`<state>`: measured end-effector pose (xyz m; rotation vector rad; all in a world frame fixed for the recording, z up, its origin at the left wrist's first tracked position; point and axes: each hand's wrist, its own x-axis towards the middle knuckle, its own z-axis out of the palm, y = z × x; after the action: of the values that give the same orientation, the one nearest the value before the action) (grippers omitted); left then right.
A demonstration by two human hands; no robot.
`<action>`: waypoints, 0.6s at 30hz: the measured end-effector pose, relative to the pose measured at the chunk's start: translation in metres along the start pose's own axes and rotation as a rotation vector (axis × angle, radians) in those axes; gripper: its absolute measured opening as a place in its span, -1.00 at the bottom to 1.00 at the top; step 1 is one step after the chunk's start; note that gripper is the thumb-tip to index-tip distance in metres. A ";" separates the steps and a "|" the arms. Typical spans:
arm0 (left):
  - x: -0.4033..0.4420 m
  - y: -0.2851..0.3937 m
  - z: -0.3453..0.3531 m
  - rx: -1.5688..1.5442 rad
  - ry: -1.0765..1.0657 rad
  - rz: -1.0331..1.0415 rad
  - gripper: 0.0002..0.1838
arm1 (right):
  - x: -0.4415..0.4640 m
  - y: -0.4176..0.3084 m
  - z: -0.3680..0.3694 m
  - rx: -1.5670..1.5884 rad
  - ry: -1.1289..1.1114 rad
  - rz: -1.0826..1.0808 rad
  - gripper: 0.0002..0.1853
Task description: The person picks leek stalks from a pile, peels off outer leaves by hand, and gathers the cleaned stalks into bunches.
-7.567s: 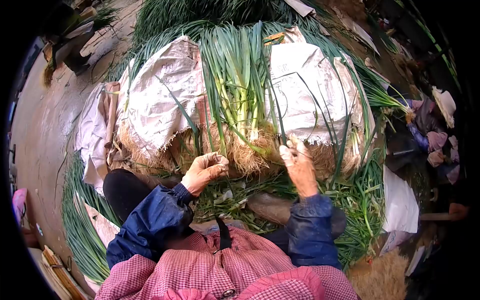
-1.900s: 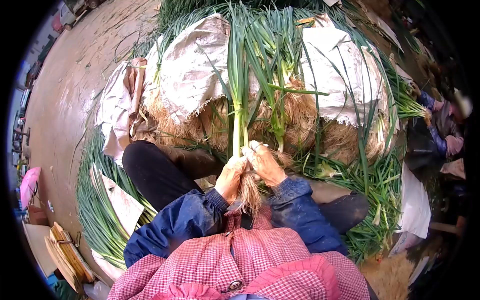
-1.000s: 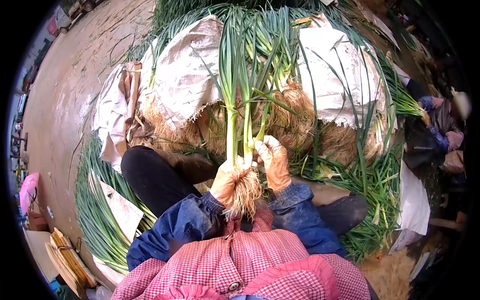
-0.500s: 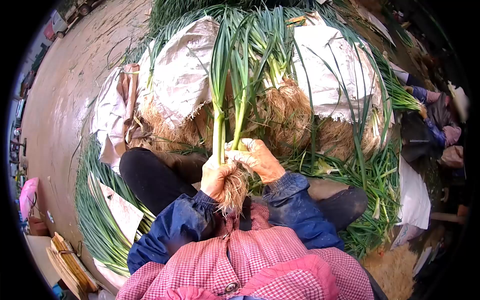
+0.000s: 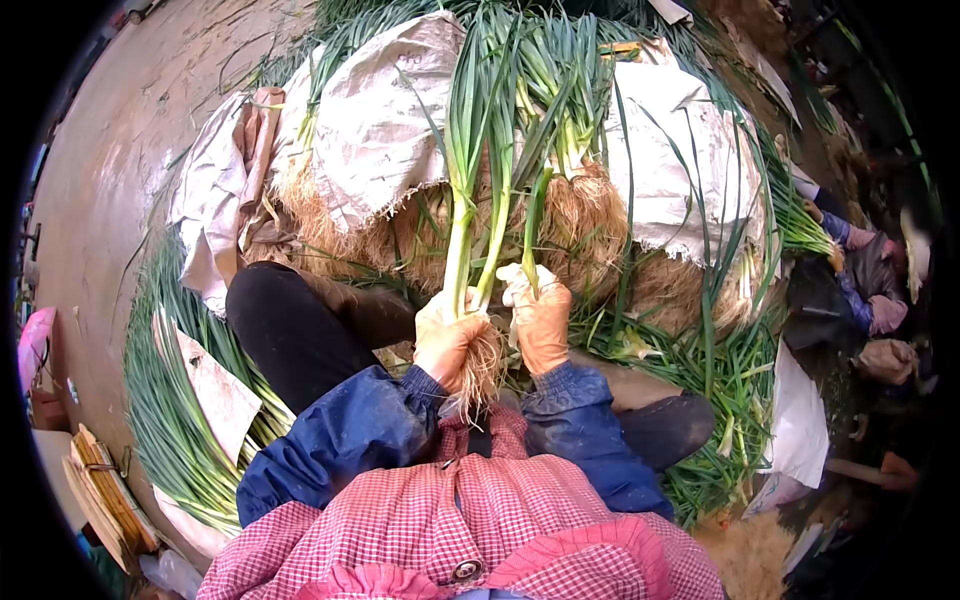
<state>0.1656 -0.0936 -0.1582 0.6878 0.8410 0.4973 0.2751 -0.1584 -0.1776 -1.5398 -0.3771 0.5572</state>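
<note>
My left hand is closed around the lower ends of two leeks, their pale stems pointing away from me and long green leaves reaching over the pile. Their tangled roots hang out below the fist. Just to the right, my right hand pinches a single green leaf strip, which stands up from the fingers, apart from the stalks. Part of its lower end is hidden by the fingers.
In front lie rooty leek bundles, partly under white sacks. Loose trimmed leaves heap at my right; more leeks lie at my left. Another person holds a bundle at far right.
My right hand has moved off the held stalks to the right, with a leaf strip in its fingers. The left hand keeps its grip. The whole view has shifted slightly.
</note>
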 end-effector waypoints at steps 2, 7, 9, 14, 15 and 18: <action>-0.002 -0.001 0.003 0.011 0.011 -0.010 -0.71 | 0.015 -0.034 0.007 -0.161 -0.034 -0.039 -0.83; -0.006 0.004 0.000 0.050 -0.028 0.016 -0.71 | 0.032 -0.024 0.004 -0.695 -0.158 -0.139 -0.70; -0.011 0.011 0.000 0.026 -0.107 -0.071 -0.71 | 0.026 -0.023 0.001 -0.842 -0.163 -0.198 -0.71; -0.005 0.009 -0.002 0.066 -0.088 -0.020 -0.75 | -0.001 -0.022 0.000 -0.247 -0.340 -0.096 -0.81; -0.004 0.010 -0.002 0.073 -0.090 -0.016 -0.77 | -0.014 -0.042 -0.007 0.060 -0.268 0.122 -0.84; -0.003 0.005 -0.005 0.056 -0.100 -0.050 -0.77 | -0.004 -0.045 -0.031 0.175 -0.074 0.189 -0.83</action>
<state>0.1593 -0.0910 -0.1553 0.7355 0.7786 0.3930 0.2941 -0.1836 -0.1325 -1.3962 -0.2331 0.7764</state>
